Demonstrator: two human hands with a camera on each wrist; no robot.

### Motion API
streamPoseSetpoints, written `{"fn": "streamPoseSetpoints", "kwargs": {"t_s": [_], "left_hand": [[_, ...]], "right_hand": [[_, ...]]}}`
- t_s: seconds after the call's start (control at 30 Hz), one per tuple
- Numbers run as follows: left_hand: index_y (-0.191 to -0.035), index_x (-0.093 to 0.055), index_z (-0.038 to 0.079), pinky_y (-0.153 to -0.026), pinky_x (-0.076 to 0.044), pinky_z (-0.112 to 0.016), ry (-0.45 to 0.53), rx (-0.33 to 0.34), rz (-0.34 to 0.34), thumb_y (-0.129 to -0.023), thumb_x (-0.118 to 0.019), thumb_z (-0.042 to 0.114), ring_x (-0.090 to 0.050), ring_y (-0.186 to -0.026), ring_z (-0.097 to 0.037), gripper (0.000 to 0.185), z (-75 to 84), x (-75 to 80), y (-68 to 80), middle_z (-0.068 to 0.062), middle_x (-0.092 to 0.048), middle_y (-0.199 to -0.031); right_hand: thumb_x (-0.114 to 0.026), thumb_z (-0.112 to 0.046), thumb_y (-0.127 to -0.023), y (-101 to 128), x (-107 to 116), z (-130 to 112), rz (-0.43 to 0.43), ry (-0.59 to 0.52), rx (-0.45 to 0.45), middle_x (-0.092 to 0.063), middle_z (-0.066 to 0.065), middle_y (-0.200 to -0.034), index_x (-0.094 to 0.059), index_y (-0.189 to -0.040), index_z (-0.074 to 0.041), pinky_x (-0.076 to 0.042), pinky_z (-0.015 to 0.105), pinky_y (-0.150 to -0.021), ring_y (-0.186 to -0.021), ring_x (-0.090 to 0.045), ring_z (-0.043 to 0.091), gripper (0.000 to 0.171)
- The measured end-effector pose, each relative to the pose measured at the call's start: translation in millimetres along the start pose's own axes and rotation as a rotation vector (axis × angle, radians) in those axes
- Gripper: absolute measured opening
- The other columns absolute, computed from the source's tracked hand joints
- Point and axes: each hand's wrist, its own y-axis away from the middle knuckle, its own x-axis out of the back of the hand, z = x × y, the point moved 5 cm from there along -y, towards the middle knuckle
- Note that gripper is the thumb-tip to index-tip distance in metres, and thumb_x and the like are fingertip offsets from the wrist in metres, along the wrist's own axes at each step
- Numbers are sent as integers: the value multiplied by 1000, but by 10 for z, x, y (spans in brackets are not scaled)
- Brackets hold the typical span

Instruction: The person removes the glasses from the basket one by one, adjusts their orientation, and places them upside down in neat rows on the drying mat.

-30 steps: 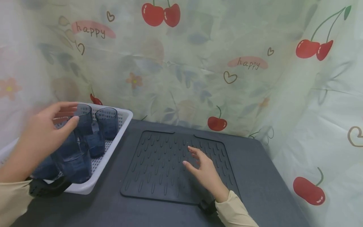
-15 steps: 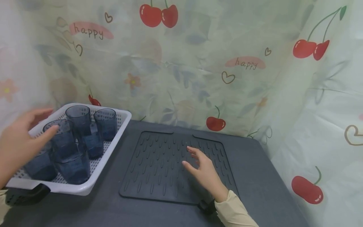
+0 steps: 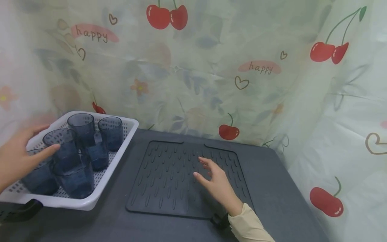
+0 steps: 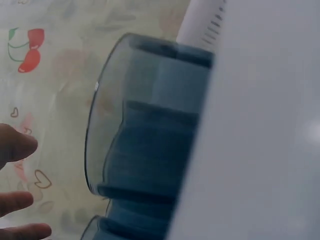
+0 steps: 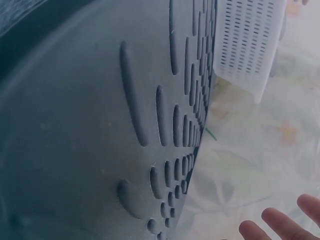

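Several blue clear drinking glasses stand in a white perforated basket at the left of the head view. Their outlines overlap, and I cannot tell whether any are nested. My left hand hovers by the basket's left side, thumb and fingers spread, with nothing held. The thumb overlaps one glass rim in the head view; the left wrist view shows a gap between fingertips and that glass. Over the black ridged drying mat, my right hand is held with loosely bent fingers and holds nothing.
A dark grey table carries both basket and mat. A patterned curtain with cherries closes off the back and sides. Black straps sit at both wrists, the right strap near the mat's front edge.
My left hand has moved left from above the glasses to the basket's left side, uncovering their rims. The right hand stays in place, and the head view shifts slightly.
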Motion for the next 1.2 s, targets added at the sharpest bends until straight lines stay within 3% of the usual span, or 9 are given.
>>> {"fn": "streamPoseSetpoints", "kwargs": {"t_s": [0.17,0.43,0.73,1.0,1.2], "left_hand": [[-147,-20,-12,-99,-20,-75,-82,30,-118,-95,-60,34,-22,-127,-63,80,-110,-60,-10,-44,-23,-142],[-146,-14,-15,-94,-21,-77,-107,50,-217,-95,-58,40,-19,-126,-65,87,-190,-101,23,-46,-19,-142],[-145,-16,-15,-92,-24,-76,-132,27,-198,-92,-64,38,-21,-124,-65,90,-305,-109,12,-47,-23,-138],[-145,-15,-15,-93,-25,-76,-209,86,-226,-89,-66,44,-24,-121,-64,96,-567,-179,-1,-46,-23,-138],[-143,-17,-17,-89,-30,-76,-210,86,-255,-87,-68,44,-31,-110,-63,97,-628,-181,-16,-47,-26,-134]], "right_hand": [[-68,-35,-90,2,17,3,4,-10,-8,-50,0,-143,-46,-142,-22,-47,47,-102,-128,-52,24,58],[-67,-41,-90,4,17,9,-2,-3,-10,-50,0,-143,-46,-142,-22,-47,47,-102,-128,-52,25,59],[-67,-42,-90,12,18,38,-8,-13,-15,-51,-1,-142,-46,-142,-23,-47,47,-101,-128,-53,24,59],[-66,-45,-90,12,9,63,-18,-25,-35,-52,0,-142,-47,-141,-23,-46,47,-102,-127,-53,25,59],[-67,-42,-90,21,23,43,-16,-33,-35,-52,0,-141,-48,-140,-22,-46,47,-102,-128,-53,24,57]]}}
